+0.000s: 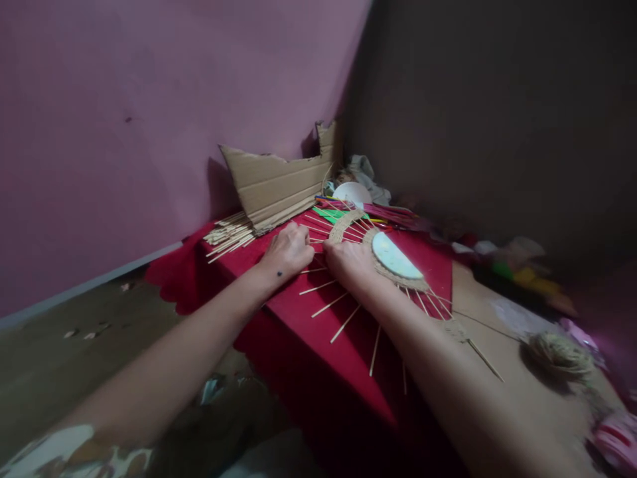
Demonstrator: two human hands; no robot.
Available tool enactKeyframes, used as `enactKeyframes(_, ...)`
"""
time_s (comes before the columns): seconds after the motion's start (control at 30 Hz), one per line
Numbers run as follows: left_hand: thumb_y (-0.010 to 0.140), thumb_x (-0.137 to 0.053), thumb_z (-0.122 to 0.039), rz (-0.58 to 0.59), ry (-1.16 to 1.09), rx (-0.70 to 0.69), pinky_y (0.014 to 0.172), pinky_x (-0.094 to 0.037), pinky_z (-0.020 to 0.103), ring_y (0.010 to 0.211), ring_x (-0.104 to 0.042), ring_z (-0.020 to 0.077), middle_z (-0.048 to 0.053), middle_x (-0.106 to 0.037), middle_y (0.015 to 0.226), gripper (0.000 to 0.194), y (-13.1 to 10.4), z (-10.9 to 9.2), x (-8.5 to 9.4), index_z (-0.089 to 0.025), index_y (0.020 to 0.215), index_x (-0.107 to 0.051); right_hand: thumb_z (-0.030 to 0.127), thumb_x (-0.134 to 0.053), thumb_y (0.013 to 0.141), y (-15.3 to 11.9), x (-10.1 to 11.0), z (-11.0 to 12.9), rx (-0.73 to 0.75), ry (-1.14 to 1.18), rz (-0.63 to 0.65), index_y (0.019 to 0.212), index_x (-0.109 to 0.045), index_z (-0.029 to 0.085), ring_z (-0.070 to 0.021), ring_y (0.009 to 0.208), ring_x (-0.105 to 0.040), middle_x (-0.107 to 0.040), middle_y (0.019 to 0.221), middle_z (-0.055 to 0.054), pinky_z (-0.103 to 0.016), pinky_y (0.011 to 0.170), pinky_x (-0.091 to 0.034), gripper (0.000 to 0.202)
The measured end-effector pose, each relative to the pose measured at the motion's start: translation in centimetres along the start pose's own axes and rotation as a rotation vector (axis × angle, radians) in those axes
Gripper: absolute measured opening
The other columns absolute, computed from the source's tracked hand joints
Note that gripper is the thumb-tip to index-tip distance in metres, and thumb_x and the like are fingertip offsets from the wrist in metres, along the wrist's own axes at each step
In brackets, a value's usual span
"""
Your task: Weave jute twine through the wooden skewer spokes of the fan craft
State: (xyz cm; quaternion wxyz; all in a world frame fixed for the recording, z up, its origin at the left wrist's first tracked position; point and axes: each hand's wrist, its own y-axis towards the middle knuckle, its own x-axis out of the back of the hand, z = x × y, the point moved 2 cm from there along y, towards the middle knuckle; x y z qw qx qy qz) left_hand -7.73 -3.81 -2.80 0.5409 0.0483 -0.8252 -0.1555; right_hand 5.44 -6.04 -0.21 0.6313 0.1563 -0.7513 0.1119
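A half-round pale mint board [398, 255] lies on the red cloth, edged with jute twine. Thin bamboo sticks [331, 305] fan out from it like rays. An outer woven jute band [346, 226] crosses the sticks in an arc. My right hand [348, 262] is closed at the near part of this band, its fingertips hidden. Just left of it, my left hand [291, 251] is closed by the outer stick ends; what its fingers pinch is hidden.
Loose bamboo sticks [231, 232] lie beside an upright torn cardboard piece [279, 182] against the wall. Behind the work are a white disc [352, 192] and coloured sticks. A ball of jute twine [560, 355] sits on the right, with a pink object [617, 438] nearer.
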Motion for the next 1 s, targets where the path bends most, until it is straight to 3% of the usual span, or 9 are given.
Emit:
enactKeyframes(0.23, 0.069, -0.047, -0.016, -0.024, 0.012, 0.006, 0.070, -0.046, 0.031, 0.076, -0.060, 0.0211, 0.010, -0.066, 0.080, 0.014, 0.3, 0.5, 0.6, -0.017, 0.065, -0.060, 0.017, -0.034, 0.093, 0.0, -0.6, -0.1, -0.002, 0.069, -0.040, 0.110, -0.056, 0.015, -0.0240, 0.095, -0.067, -0.069, 0.102, -0.018, -0.034, 0.076, -0.047, 0.028)
enactKeyframes(0.43, 0.065, -0.048, -0.021, 0.099, -0.104, 0.147, 0.055, -0.038, 0.026, 0.061, -0.057, 0.0179, 0.002, -0.061, 0.058, 0.010, 0.1, 0.7, 1.4, -0.019, 0.063, -0.058, 0.016, -0.034, 0.093, -0.4, -0.9, -0.2, 0.022, 0.117, -0.101, 0.108, -0.056, 0.016, -0.0234, 0.096, -0.067, -0.068, 0.107, -0.018, -0.033, 0.074, -0.049, 0.027)
enactKeyframes(0.63, 0.067, -0.047, -0.025, 0.015, 0.049, 0.164, 0.063, -0.041, 0.029, 0.073, -0.059, 0.0218, 0.008, -0.067, 0.078, 0.013, -0.4, 0.2, 1.7, -0.019, 0.067, -0.059, 0.017, -0.035, 0.093, -0.3, -1.2, -0.8, 0.049, 0.163, -0.157, 0.106, -0.057, 0.016, -0.0240, 0.093, -0.067, -0.069, 0.103, -0.015, -0.032, 0.071, -0.050, 0.025)
enactKeyframes(0.77, 0.068, -0.046, -0.027, 0.047, 0.083, 0.173, 0.062, -0.039, 0.030, 0.072, -0.059, 0.0229, 0.008, -0.066, 0.074, 0.013, -0.5, -0.1, 1.8, -0.021, 0.066, -0.057, 0.018, -0.037, 0.093, -0.2, -1.3, -1.3, 0.074, 0.176, -0.175, 0.104, -0.058, 0.016, -0.0236, 0.091, -0.067, -0.069, 0.101, -0.014, -0.031, 0.070, -0.049, 0.024)
enactKeyframes(1.0, 0.062, -0.048, -0.028, 0.088, -0.133, 0.269, 0.054, -0.037, 0.027, 0.057, -0.056, 0.0196, 0.001, -0.057, 0.050, 0.013, 0.1, 1.8, 1.1, -0.021, 0.067, -0.057, 0.016, -0.037, 0.091, -0.1, -1.1, -1.6, 0.081, 0.177, -0.191, 0.101, -0.059, 0.015, -0.0264, 0.088, -0.068, -0.070, 0.098, -0.014, -0.033, 0.067, -0.050, 0.024)
